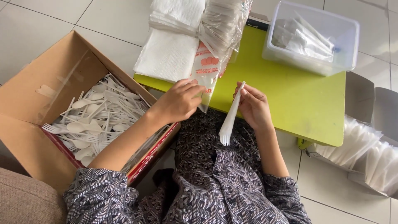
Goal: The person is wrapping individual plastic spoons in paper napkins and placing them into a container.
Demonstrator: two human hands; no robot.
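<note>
White floor tiles [37, 29] run under everything, and a low lime-green table [298, 99] stands in the middle of the scene with the person seated at its near edge.

At the far left a cardboard box [29, 95] lies open on the floor, its flaps spread, and it holds a loose heap of white plastic spoons and forks [93, 120]. Judging by how full that heap looks, a good deal of cutlery remains unpacked.

The left hand [180, 99] reaches forward to the near edge of the table, its fingers curled together on the lower edge of a clear plastic sleeve [206, 76] that hangs from a stack of such sleeves [224, 25]. Just left of that stack, a pile of white paper napkins [170, 52] lies partly in its own wrapper, overhanging the table's left edge.

The right hand [253, 105] is held over the person's lap, just near of the table edge. Its fingers are closed on the upper end of a white plastic fork [230, 118] with a white napkin seemingly folded about its handle; the tines point down towards the person. That set is not yet in a sleeve, so this piece looks to be mid-assembly.

Farther right, on the far right corner of the table, a clear plastic tub [350, 37] holds several finished packets [304, 39], and it is well short of full. At the right edge, on the floor, more white stock in clear wrapping [365, 149] lies in an open box.
</note>
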